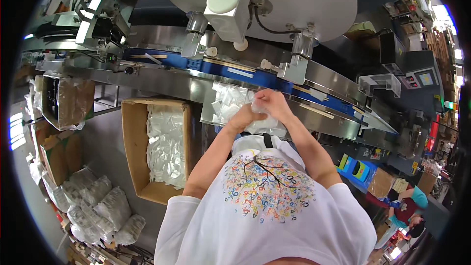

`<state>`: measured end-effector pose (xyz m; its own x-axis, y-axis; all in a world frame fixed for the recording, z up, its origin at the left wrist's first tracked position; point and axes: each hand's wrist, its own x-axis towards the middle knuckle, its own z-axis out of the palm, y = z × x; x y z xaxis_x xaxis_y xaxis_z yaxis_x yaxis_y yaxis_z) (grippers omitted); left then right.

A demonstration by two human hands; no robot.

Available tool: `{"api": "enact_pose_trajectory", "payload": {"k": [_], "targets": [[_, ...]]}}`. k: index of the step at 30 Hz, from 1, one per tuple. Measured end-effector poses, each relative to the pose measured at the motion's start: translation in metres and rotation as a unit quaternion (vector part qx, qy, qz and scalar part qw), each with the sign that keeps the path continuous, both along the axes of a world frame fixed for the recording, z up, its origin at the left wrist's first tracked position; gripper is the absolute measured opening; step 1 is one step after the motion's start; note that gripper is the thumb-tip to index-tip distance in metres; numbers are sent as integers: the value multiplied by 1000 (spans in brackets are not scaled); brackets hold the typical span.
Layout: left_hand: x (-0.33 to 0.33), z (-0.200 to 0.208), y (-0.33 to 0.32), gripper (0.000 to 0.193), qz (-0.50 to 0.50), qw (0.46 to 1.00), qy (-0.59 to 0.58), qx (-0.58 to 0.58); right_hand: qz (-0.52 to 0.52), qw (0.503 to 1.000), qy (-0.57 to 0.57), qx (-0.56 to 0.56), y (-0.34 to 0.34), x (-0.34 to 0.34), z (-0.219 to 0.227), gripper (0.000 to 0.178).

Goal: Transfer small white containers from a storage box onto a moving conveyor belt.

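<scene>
Over a steel tray beside the conveyor, my two hands are close together. My right hand (275, 104) has its fingers pinched on a small translucent plastic packet (256, 106). My left hand (245, 117), just left of it and lower, is closed on the same packet, its fingertips partly hidden. Beneath and around them lies a pile of small white packets (226, 100) on the tray. Past my hands runs the blue conveyor belt (265, 77), with thin wooden sticks (229, 64) and white packets (240, 72) lying along it.
An open cardboard box (131, 152) filled with white packets stands to my left. Stuffed clear bags (113, 206) lie farther left on the floor. A large round grey machine part (314, 0) overhangs the belt. A control panel (421, 78) and a co-worker (408, 208) are to the right.
</scene>
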<state>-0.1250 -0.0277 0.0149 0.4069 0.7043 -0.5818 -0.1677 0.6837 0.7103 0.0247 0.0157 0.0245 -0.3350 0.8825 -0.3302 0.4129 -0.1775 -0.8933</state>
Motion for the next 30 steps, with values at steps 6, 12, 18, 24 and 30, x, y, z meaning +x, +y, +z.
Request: {"api": "enact_pose_trajectory", "payload": {"k": [6, 12, 18, 24, 30], "targets": [[-11, 10, -1, 40, 12, 999, 30, 21, -62, 974, -128, 176, 46, 29, 9, 15], [-17, 27, 7, 39, 75, 997, 18, -32, 132, 936, -287, 156, 48, 40, 16, 33], [-20, -2, 2, 46, 160, 983, -73, -61, 70, 995, -69, -30, 2, 7, 15, 46], [-9, -16, 0, 42, 205, 966, -110, -116, 24, 998, -62, -1, 3, 13, 20, 25], [13, -22, -1, 32, 204, 973, -86, -73, 21, 971, -207, 121, -4, 66, -2, 15]]}}
